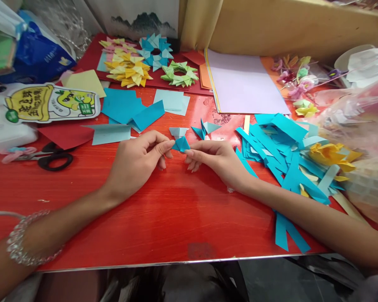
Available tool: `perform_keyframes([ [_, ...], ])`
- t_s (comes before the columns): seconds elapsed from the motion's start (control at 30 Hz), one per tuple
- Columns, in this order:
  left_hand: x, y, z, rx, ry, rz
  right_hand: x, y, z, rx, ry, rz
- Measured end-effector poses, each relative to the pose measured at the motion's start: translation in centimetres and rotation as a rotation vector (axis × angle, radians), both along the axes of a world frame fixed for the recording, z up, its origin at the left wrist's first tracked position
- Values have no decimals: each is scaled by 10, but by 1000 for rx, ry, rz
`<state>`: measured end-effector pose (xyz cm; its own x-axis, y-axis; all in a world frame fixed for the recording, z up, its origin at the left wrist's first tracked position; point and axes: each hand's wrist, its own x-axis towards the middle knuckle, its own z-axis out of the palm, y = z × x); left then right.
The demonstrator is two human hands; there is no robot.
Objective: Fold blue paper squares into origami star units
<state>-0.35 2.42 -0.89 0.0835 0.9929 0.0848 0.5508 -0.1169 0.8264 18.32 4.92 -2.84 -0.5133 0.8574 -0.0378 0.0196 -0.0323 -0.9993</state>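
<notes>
Between my two hands is a small folded blue paper piece (181,144), raised a little over the red table (182,226). My left hand (141,161) pinches its left edge between thumb and forefinger. At the other edge, my right hand (216,159) grips it with thumb and fingertips. Just behind the piece lies a pale blue folded paper (178,132). A darker blue folded piece (200,131) and a pale triangular one (211,127) rest a little to the right.
Blue paper strips (280,147) pile up at the right. Black-handled scissors (55,159) lie left by red paper (67,136). Blue sheets (122,105) sit behind my left hand. Folded paper rings, such as a green one (180,74), and a lilac stack (245,84) are at the back.
</notes>
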Motion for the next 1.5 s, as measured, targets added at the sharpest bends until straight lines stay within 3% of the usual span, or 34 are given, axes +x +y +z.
perform_keyframes([
  [0.13,0,3,-1,-33,-40,-20,1,0,-3,-14,-6,34],
  [0.4,3,0,-3,103,90,-131,1,-4,-4,69,-74,105],
  [0.67,2,3,-1,1,41,-181,1,-6,-5,112,-130,122],
  [0.9,3,1,2,-43,-47,-168,2,-6,-2,206,-225,173],
  [1.17,1,5,3,-39,-42,-49,0,-5,-1,60,-124,129],
  [1.33,2,1,3,17,39,-122,0,-6,0,81,-159,136],
  [1.5,2,0,2,15,38,-89,0,-4,0,57,-118,134],
])
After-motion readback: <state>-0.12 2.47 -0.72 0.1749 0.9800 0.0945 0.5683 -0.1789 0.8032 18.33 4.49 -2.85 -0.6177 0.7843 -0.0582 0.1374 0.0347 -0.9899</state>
